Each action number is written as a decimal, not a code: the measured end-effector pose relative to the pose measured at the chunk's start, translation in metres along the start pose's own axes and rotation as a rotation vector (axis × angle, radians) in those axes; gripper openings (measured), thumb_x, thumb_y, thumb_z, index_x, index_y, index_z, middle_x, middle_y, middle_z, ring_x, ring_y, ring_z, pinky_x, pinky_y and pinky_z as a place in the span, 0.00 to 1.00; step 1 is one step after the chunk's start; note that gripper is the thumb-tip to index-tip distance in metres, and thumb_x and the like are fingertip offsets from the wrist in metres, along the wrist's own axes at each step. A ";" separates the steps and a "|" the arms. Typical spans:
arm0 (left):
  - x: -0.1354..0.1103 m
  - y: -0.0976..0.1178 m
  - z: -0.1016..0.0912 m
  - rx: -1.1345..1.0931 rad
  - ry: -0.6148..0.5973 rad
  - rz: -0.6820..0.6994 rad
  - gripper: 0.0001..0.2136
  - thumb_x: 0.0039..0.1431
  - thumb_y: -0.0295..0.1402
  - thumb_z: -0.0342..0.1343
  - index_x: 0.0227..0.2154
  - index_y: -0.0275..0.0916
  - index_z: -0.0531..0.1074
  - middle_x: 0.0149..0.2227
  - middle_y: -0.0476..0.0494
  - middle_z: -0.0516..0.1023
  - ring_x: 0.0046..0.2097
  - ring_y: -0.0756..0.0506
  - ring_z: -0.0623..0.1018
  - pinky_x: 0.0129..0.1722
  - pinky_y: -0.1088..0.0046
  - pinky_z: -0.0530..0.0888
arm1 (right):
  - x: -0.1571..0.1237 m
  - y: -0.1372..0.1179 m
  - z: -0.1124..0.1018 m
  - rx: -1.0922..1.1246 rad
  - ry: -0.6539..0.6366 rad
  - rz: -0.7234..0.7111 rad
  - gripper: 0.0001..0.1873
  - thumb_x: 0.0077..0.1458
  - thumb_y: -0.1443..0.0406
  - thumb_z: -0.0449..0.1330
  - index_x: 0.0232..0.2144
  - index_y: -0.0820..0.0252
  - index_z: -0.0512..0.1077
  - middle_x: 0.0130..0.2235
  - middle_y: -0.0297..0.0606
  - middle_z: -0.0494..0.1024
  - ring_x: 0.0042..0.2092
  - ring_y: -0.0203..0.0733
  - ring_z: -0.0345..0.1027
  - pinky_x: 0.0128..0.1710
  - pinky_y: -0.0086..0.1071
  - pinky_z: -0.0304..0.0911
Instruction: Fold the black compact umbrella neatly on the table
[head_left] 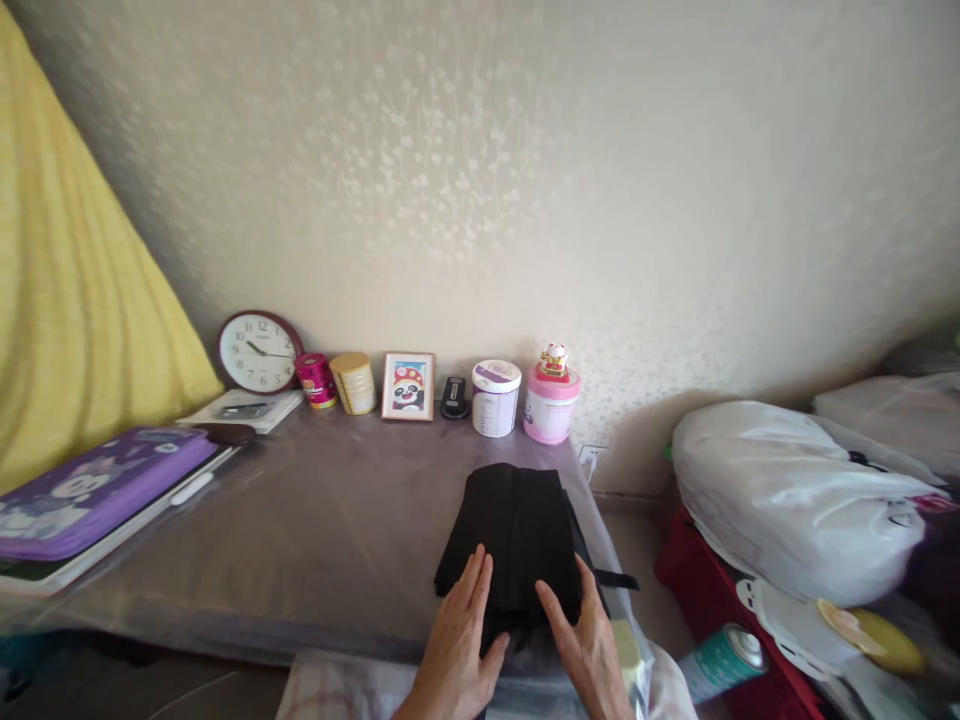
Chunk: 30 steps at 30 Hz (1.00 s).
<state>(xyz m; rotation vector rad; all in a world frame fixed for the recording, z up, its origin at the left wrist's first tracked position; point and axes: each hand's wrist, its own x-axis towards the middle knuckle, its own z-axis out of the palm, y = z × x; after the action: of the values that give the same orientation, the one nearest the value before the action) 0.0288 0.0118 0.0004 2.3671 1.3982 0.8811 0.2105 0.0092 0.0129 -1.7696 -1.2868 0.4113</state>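
Note:
A black item that looks like folded fabric lies at the right front of the table, with a seam down its middle and a strap sticking out past the right edge. What kind of item it is, I cannot tell. My left hand rests on its lower left part, fingers stretched out and thumb apart. At the lower right corner, my right hand touches it with thumb and fingers spread. Both hands are open.
Along the wall stand a clock, a pink can, a picture frame and lidded tubs. A purple case lies at left on the table. White bags and a spray can are at right.

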 end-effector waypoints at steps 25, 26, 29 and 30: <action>-0.001 -0.007 0.017 0.032 0.026 -0.113 0.33 0.50 0.28 0.48 0.61 0.32 0.48 0.62 0.33 0.55 0.62 0.38 0.59 0.56 0.56 0.64 | 0.023 -0.067 0.042 0.127 -0.160 -0.394 0.23 0.59 0.53 0.48 0.20 0.59 0.71 0.29 0.42 0.76 0.39 0.45 0.73 0.38 0.31 0.67; -0.002 -0.008 0.019 0.040 0.031 -0.121 0.33 0.50 0.28 0.48 0.61 0.32 0.48 0.62 0.32 0.56 0.61 0.37 0.60 0.56 0.55 0.65 | 0.022 -0.066 0.044 0.107 -0.167 -0.398 0.23 0.60 0.54 0.48 0.21 0.59 0.71 0.32 0.43 0.76 0.40 0.45 0.73 0.39 0.31 0.67; -0.004 -0.010 0.023 0.052 0.069 -0.115 0.31 0.51 0.29 0.48 0.60 0.31 0.51 0.60 0.31 0.59 0.60 0.37 0.62 0.55 0.55 0.65 | 0.018 -0.066 0.044 0.066 -0.203 -0.439 0.18 0.60 0.57 0.48 0.30 0.60 0.74 0.38 0.44 0.76 0.41 0.43 0.72 0.42 0.31 0.67; -0.005 -0.011 0.024 0.053 0.088 -0.107 0.31 0.52 0.29 0.48 0.60 0.31 0.52 0.60 0.31 0.60 0.59 0.37 0.63 0.55 0.55 0.65 | 0.016 -0.067 0.043 0.055 -0.219 -0.463 0.16 0.60 0.58 0.49 0.33 0.59 0.74 0.40 0.44 0.75 0.42 0.42 0.71 0.43 0.31 0.66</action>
<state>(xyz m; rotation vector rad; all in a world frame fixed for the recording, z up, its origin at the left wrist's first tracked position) 0.0339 0.0151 -0.0254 2.2924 1.5846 0.9412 0.1476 0.0481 0.0467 -1.3498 -1.7680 0.3754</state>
